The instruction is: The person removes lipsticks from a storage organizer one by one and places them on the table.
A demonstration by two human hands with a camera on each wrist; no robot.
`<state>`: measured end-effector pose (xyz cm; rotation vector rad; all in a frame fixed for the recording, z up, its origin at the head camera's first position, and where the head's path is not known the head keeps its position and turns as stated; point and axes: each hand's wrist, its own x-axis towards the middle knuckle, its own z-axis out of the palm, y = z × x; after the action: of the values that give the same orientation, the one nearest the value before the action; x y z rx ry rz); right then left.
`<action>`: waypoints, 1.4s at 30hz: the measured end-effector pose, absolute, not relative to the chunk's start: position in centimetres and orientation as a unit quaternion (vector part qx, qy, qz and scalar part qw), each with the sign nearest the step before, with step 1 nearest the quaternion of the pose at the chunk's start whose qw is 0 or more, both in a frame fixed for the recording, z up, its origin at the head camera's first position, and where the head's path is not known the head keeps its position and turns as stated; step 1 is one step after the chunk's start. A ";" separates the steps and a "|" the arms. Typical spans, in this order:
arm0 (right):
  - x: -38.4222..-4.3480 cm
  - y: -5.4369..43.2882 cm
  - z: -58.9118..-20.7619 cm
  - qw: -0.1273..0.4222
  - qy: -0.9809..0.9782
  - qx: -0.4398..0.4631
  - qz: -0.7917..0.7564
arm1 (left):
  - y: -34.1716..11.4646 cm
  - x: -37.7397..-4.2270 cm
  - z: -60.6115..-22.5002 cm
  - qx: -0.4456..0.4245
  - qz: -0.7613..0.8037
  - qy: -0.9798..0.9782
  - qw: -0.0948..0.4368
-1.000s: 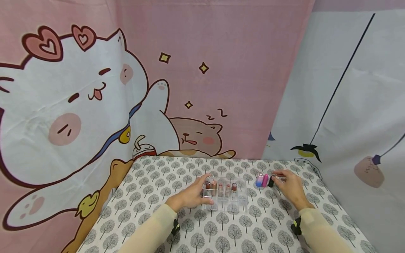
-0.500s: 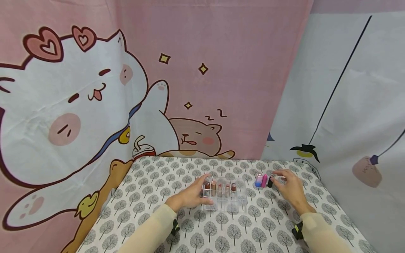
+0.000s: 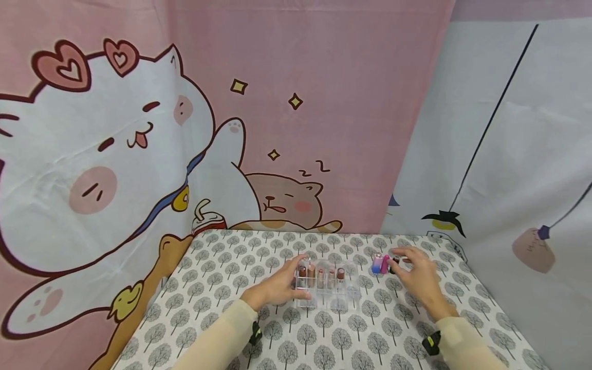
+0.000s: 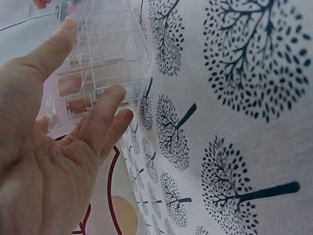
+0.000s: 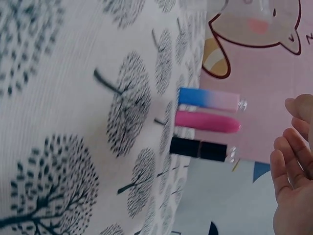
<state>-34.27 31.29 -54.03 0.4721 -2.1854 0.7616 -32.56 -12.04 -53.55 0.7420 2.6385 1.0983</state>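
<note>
My left hand (image 3: 276, 287) holds the left end of a clear plastic lipstick organizer (image 3: 339, 304), thumb on one side and fingers on the other. Several lipsticks stand in its back row, among them a tan one (image 3: 312, 276) and a dark red-brown one (image 3: 340, 274). To the right, three lipsticks stand upright on the table: a blue-and-pink one (image 5: 208, 99), a bright pink one (image 5: 208, 121) and a black one (image 5: 198, 148). My right hand (image 3: 420, 275) hovers above them with loosely bent fingers. A gap separates it from their tops in the right wrist view.
A white cloth with a tree print (image 3: 305, 336) covers the table. Behind it hangs a pink cartoon backdrop (image 3: 324, 118), with a pale grey-white curtain (image 3: 509, 154) at the right.
My right hand has shifted slightly left over the lipsticks and now partly covers the black one in the head view. The left hand and organizer stay put.
</note>
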 end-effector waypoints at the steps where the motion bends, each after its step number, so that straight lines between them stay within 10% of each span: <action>1: -34.1 31.0 -53.9 0.377 -0.856 0.186 0.300 | -12.1 -32.5 -53.5 0.250 0.370 0.890 0.095; 42: -31.9 24.3 -53.2 0.306 -0.864 0.248 0.312 | -12.0 -32.5 -53.6 0.246 0.381 0.886 0.098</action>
<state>-31.86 24.34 -53.24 0.6570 -2.2871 0.8253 -32.47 -11.95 -53.55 0.7276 2.6222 1.1277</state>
